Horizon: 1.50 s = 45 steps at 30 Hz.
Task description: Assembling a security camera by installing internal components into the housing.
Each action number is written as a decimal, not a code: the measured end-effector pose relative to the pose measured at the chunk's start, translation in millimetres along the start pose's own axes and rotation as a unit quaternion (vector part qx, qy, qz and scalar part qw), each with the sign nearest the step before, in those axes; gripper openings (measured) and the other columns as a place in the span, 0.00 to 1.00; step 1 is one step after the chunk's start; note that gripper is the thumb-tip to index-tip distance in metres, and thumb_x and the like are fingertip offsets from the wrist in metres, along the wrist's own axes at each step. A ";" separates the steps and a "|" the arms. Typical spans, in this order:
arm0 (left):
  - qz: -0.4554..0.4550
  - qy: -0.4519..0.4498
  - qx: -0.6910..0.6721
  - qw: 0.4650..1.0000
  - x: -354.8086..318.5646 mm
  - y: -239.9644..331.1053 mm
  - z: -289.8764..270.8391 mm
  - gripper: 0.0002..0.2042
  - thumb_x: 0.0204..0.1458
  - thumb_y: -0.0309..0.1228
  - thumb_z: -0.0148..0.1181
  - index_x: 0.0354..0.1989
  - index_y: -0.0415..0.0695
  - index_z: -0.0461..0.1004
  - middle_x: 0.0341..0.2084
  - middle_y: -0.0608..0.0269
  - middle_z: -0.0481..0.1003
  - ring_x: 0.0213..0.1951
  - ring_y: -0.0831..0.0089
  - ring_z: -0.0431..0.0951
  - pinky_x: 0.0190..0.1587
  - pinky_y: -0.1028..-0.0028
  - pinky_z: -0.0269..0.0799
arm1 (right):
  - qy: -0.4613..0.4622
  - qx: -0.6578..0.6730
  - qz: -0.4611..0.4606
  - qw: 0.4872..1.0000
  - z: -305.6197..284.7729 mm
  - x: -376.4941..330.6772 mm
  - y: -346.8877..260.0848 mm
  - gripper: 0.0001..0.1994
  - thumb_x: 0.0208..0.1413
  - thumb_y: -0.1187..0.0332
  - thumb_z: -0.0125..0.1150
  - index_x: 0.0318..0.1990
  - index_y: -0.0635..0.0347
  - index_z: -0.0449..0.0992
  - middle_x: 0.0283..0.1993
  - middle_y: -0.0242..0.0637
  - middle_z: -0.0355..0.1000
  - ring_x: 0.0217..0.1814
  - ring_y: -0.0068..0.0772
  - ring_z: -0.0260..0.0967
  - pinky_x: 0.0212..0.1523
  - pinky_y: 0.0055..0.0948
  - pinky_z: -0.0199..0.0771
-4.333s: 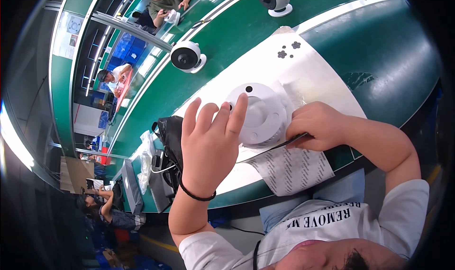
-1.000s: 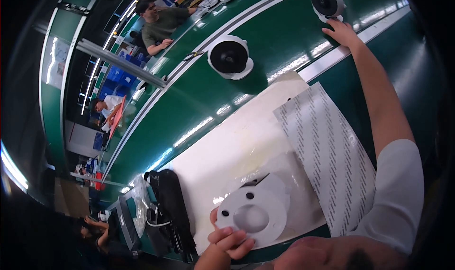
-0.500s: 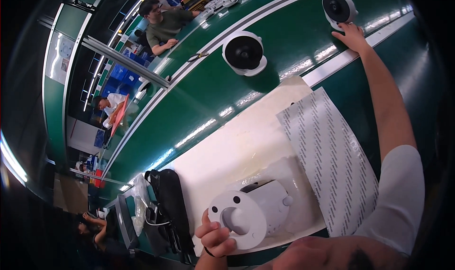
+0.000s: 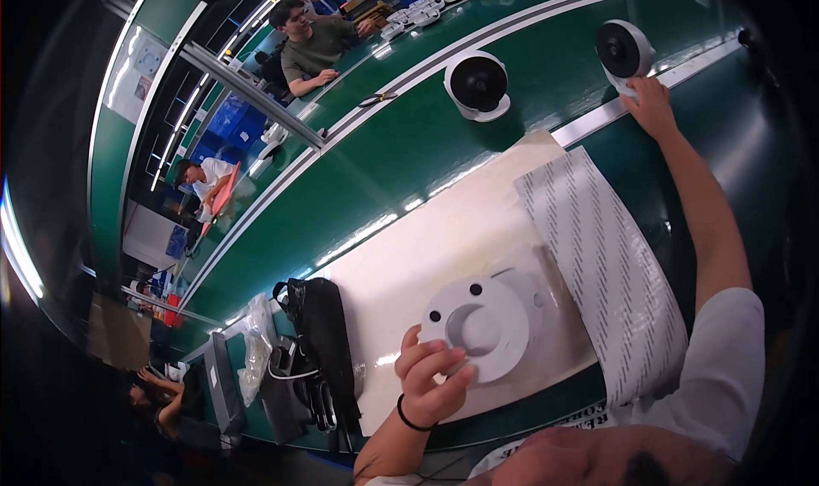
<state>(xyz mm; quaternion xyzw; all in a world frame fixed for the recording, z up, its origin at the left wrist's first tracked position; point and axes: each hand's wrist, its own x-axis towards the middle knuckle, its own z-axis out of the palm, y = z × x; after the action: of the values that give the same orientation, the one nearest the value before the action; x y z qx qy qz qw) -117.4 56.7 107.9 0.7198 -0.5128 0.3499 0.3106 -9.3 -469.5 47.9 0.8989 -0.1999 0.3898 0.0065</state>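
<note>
Now our left hand (image 4: 431, 382) closes its grip on the near edge of the white round housing (image 4: 478, 324), which sits on the pale mat (image 4: 426, 256) near us on the table (image 4: 358, 162). Far right, our right hand (image 4: 650, 107) grips the base of a white camera unit (image 4: 624, 51).

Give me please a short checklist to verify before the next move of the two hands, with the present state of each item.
1. Left hand grips the white round device at its lower edge: ok, fingers are on the rim.
2. Device rests on the pale work mat: ok.
3. Right hand reaches the far white camera unit on the green conveyor: ok, fingertips touch its base.
4. Firm grasp on that unit: cannot tell, the fingers only meet its foot.
5. Striped sheet lies flat beside the device: ok, under the right arm.
6. Second camera unit stands apart from both hands: ok.
</note>
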 end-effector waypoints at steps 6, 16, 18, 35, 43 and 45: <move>0.043 0.007 0.039 0.998 -2.6 2.8 -4.2 0.14 0.36 0.21 0.61 0.34 0.52 0.72 0.36 0.67 0.71 0.41 0.69 0.66 0.49 0.57 0.61 | 0.066 0.011 -0.024 0.998 -39.5 -53.0 -14.1 0.14 0.50 0.57 0.53 0.39 0.55 0.68 0.40 0.38 0.65 0.49 0.38 0.59 0.49 0.40 0.53; 0.091 0.019 0.065 0.993 0.7 6.2 0.7 0.17 0.34 0.17 0.56 0.34 0.50 0.72 0.37 0.65 0.70 0.42 0.65 0.64 0.47 0.58 0.62 | -0.090 0.205 -0.048 0.973 -68.6 -95.0 -104.7 0.20 0.53 0.50 0.46 0.32 0.60 0.74 0.36 0.44 0.70 0.43 0.45 0.65 0.40 0.38 0.64; 0.093 0.024 0.073 0.993 2.8 8.3 2.7 0.15 0.35 0.20 0.59 0.35 0.50 0.70 0.36 0.66 0.71 0.38 0.69 0.67 0.48 0.57 0.62 | -0.204 0.186 0.004 0.961 -86.4 -81.4 -127.0 0.18 0.52 0.51 0.50 0.33 0.58 0.74 0.38 0.42 0.70 0.44 0.40 0.66 0.42 0.32 0.65; 0.089 0.029 0.069 0.993 5.0 10.5 7.9 0.16 0.33 0.18 0.58 0.34 0.50 0.72 0.37 0.65 0.70 0.40 0.66 0.66 0.46 0.59 0.63 | -0.291 0.407 0.145 0.854 -63.1 -68.0 -149.6 0.31 0.39 0.65 0.66 0.53 0.64 0.62 0.44 0.45 0.68 0.45 0.37 0.67 0.46 0.28 0.65; 0.095 0.014 0.068 0.993 6.1 8.2 2.9 0.15 0.36 0.18 0.59 0.34 0.49 0.72 0.36 0.64 0.71 0.41 0.64 0.67 0.46 0.61 0.63 | -0.273 0.649 0.069 0.707 -105.2 -66.7 -120.2 0.13 0.44 0.76 0.59 0.40 0.59 0.69 0.39 0.34 0.68 0.42 0.21 0.64 0.43 0.19 0.62; 0.087 0.011 0.068 0.994 6.5 8.9 2.5 0.14 0.36 0.19 0.59 0.34 0.49 0.72 0.36 0.64 0.71 0.41 0.65 0.67 0.48 0.61 0.63 | -0.254 0.669 0.038 0.698 -123.8 -65.8 -109.1 0.11 0.46 0.75 0.58 0.39 0.58 0.70 0.40 0.33 0.68 0.42 0.22 0.64 0.43 0.19 0.62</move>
<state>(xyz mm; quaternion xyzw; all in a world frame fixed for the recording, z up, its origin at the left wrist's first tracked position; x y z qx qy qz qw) -124.0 48.8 112.7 0.6877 -0.5452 0.4179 0.2349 -96.6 -325.0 103.5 0.7227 0.0852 0.1775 -0.6625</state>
